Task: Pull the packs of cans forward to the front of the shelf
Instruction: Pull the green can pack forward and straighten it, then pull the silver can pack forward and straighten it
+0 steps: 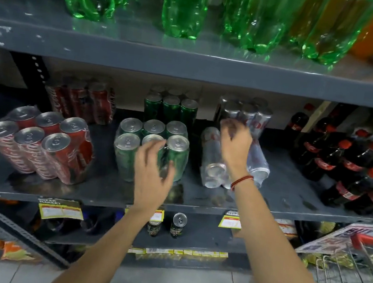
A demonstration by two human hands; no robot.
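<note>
On the grey middle shelf stand shrink-wrapped packs of cans. A red pack sits at the front left, with another red pack behind it. A green pack stands mid-shelf, a second green pack at the back. My left hand hovers at the front green pack's near face, fingers spread, not clearly gripping. A silver pack lies tipped on its side; a further silver pack stands behind. My right hand is above the tipped silver pack, fingers curled loosely near the rear one.
Green and orange plastic bottles fill the shelf above. Dark cola bottles with red caps crowd the right end of the middle shelf. Two single cans stand on the lower shelf. A wire shopping cart is at the lower right.
</note>
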